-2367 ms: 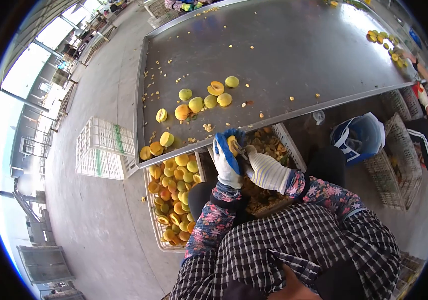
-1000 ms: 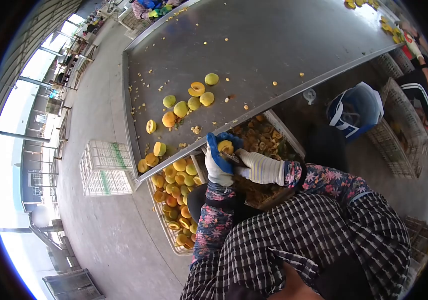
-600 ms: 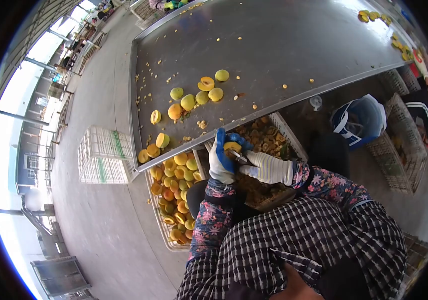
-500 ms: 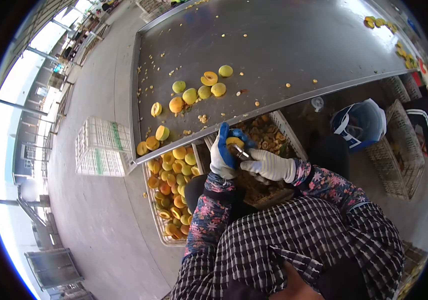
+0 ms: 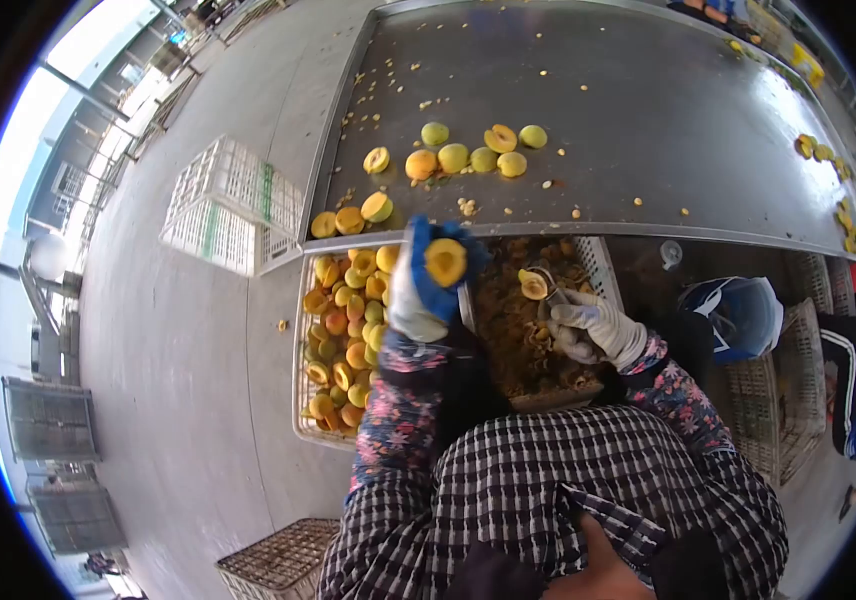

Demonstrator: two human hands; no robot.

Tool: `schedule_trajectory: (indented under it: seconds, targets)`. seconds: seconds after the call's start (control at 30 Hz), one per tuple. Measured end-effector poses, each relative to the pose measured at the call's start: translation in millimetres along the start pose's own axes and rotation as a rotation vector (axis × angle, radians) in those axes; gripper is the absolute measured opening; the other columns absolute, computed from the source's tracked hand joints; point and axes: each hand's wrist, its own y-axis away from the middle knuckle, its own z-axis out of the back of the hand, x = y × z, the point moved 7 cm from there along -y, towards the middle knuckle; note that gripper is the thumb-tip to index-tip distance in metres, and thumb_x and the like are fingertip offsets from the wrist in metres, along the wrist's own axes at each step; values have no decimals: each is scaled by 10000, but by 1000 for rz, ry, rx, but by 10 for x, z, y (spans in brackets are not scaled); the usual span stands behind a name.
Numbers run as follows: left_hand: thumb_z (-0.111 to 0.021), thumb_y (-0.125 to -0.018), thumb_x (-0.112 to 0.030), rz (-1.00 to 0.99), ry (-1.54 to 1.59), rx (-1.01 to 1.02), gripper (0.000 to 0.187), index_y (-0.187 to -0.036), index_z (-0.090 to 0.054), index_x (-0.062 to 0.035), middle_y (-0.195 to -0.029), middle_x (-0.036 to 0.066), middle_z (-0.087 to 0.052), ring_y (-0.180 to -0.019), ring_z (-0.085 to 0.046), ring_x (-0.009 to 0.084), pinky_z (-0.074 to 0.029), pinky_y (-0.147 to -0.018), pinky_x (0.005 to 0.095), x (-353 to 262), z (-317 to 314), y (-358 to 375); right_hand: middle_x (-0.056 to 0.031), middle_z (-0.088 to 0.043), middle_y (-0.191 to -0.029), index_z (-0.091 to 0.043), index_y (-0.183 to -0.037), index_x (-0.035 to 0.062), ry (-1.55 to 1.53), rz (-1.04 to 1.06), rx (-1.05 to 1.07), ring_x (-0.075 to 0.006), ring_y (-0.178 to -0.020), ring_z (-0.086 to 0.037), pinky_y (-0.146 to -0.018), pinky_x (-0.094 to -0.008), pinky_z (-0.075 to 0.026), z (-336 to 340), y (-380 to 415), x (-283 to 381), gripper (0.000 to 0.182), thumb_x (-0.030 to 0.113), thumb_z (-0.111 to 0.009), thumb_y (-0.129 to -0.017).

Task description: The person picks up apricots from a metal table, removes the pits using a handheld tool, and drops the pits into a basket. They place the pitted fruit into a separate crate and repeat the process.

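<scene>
My left hand (image 5: pixel 426 280), in a white glove with blue-coated fingers, is closed around a yellow peach half (image 5: pixel 445 262) whose hollowed cut face shows. It is over the edge of a crate of peach halves (image 5: pixel 346 330). My right hand (image 5: pixel 593 325), in a white glove, grips a metal pitting spoon (image 5: pixel 552 292); its handle is mostly hidden in the fingers. A scooped-out piece with pit (image 5: pixel 534 285) sits at the spoon's tip. Below lies a crate of brownish scraps (image 5: pixel 518 350).
Several peaches and halves (image 5: pixel 453 157) lie near the front edge of the metal table (image 5: pixel 598 130), among scattered kernels. An overturned white crate (image 5: pixel 233 205) stands left on the floor. A blue bucket (image 5: pixel 733 315) and crates are at right, beside another person's leg (image 5: pixel 848 350).
My hands have moved apart: the left with the peach half toward the fruit crate, the right with the spoon over the scraps. The scooped piece is now apart from the half. The view has turned.
</scene>
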Motion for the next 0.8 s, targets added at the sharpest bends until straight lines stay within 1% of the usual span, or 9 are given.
schedule_trajectory:
  seconds: [0.17, 0.3, 0.43, 0.5, 0.6, 0.63, 0.7, 0.73, 0.8]
  targets:
    - [-555, -1015, -379, -304, -206, -307, 375, -1098, -596, -16, -949, 102, -657, -901, -656, 261, -572, -801, 412, -1140, 963, 540, -222, -673, -820, -551, -1192, 21, 1439, 330, -325, -370, -705, -666, -651, -455, -516, 435, -53, 48, 363, 312, -544, -975]
    - [-568, -1001, -339, -485, -630, -607, 356, -1121, -620, -8, -918, 111, -666, -881, -655, 271, -541, -755, 382, -1660, 2383, 1151, -271, -657, -990, -438, -1455, 127, 1483, 125, -396, -440, -940, -632, -807, -489, -497, 368, -13, 32, 526, 270, -536, -958]
    - [-621, -964, -380, -366, -1232, -960, 377, -1071, -657, -20, -952, 81, -677, -811, -658, 232, -566, -743, 364, -1400, 3445, 1691, -270, -660, -957, -434, -1461, 138, 1502, 92, -359, -447, -903, -632, -797, -487, -502, 269, -57, 61, 548, 259, -576, -945]
    - [-627, -922, -387, 250, -1732, -975, 489, -1319, -581, -105, -1258, 160, -633, -1134, -621, 320, -524, -923, 431, -875, 4115, 1855, -270, -661, -941, -449, -1446, 135, 1524, 108, -345, -446, -890, -635, -792, -487, -504, 241, -65, 58, 533, 265, -577, -946]
    - [-593, -900, -393, 469, -2117, -947, 833, -1594, -160, -233, -1627, 164, -210, -1477, -245, 367, -189, -1198, 530, -479, 3594, 2173, -270, -661, -933, -459, -1429, 134, 1475, 39, -324, -440, -884, -644, -789, -487, -508, 227, -67, 65, 514, 274, -573, -947]
    - [-590, -906, -377, 401, -2093, -1036, 779, -1580, -228, -229, -1621, 163, -234, -1479, -245, 368, -126, -1200, 566, -487, 3580, 2212, -269, -662, -927, -455, -1430, 136, 1487, 142, -295, -437, -878, -648, -784, -488, -511, 193, -71, 46, 515, 274, -571, -947]
    - [-579, -916, -385, 385, -2072, -1070, 695, -1541, -332, -209, -1562, 188, -347, -1410, -365, 399, -255, -1163, 551, -612, 3823, 2128, -266, -663, -916, -448, -1432, 140, 1523, 349, -287, -432, -866, -656, -776, -488, -517, 214, -22, 68, 517, 276, -567, -948]
    - [-575, -921, -397, 317, -2063, -1011, 637, -1496, -402, -185, -1489, 204, -429, -1330, -445, 414, -332, -1109, 536, -745, 4142, 1998, -259, -669, -932, -441, -1436, 149, 1580, 112, -273, -423, -867, -664, -774, -489, -522, 248, -42, 52, 520, 270, -565, -946]
    - [-564, -941, -414, -83, -1873, -1018, 508, -1350, -571, -113, -1231, 233, -627, -1092, -613, 427, -490, -949, 483, -1075, 3448, 1627, -252, -678, -942, -432, -1445, 124, 1529, 147, -249, -418, -876, -666, -786, -482, -522, 296, -49, 4, 535, 277, -566, -949]
